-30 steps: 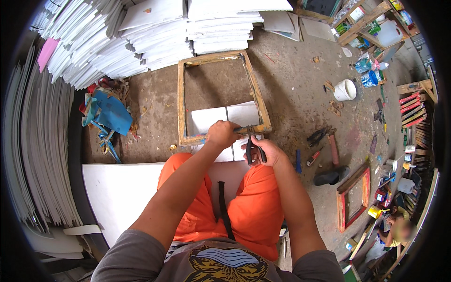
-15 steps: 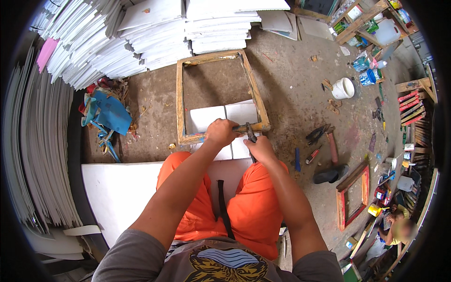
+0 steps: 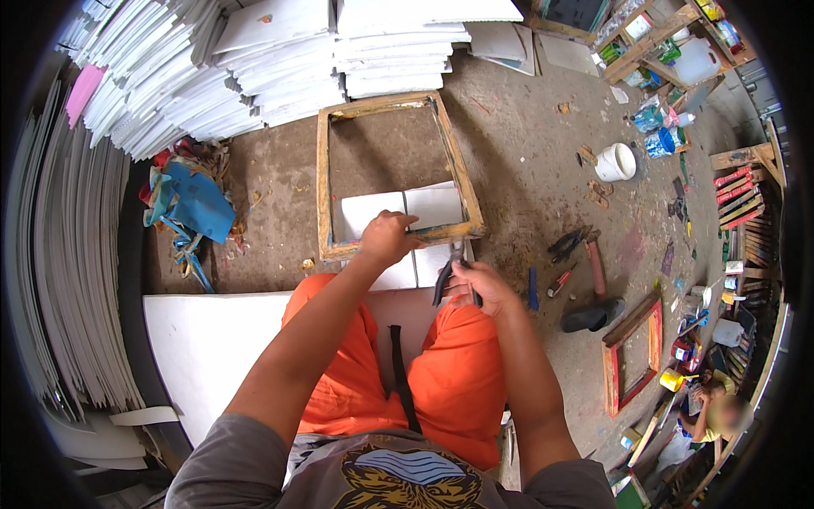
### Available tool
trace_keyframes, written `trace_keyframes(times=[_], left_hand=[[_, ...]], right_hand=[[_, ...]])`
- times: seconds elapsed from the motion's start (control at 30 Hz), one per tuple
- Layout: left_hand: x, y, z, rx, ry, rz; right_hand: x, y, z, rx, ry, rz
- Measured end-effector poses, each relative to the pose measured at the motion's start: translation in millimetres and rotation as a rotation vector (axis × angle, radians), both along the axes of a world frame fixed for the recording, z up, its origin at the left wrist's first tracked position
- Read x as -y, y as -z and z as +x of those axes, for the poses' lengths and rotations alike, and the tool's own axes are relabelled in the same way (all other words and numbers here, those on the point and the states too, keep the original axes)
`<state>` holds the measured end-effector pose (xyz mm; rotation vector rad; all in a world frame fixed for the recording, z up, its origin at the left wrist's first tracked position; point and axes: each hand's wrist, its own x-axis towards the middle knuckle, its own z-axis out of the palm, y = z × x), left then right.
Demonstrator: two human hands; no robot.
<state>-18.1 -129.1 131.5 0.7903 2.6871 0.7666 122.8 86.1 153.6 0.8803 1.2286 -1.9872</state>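
The wooden frame [image 3: 326, 178] lies flat on the concrete floor [image 3: 526, 153] before the person's knees, and the left hand [image 3: 387, 238] is closed on its near edge. The right hand [image 3: 480, 285] is wrapped around black-handled pliers [image 3: 449, 276] just beside that edge. White sheets [image 3: 432, 204] lie inside the frame, and stacks of white boards [image 3: 398, 51] stand beyond it.

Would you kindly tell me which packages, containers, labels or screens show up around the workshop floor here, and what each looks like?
White bucket: round, open-topped, on the floor upper right.
Translucent jug: large, whitish, beside the wooden shelf at top right.
Blue-labelled bottles: clear plastic, clustered just below the jug.
Yellow pot: small, round, on the floor at lower right.
No screens or signs can be made out.
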Motion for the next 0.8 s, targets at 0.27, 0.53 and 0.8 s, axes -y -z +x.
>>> trace_keyframes(times=[0.27,0.53,0.8], left_hand=[[12.8,-11.9,2.9,0.175,-0.004,-0.072],[11.7,-16.4,4.9,0.181,-0.022,-0.069],[13.7,-4.4,5.1,0.127,-0.011,-0.067]], right_hand=[[16.7,12.1,-15.8,0.038,-0.136,-0.033],[9.2,17.9,-31.8,0.072,-0.119,-0.165],[4.4,31.2,-27.9,0.096,-0.017,-0.335]])
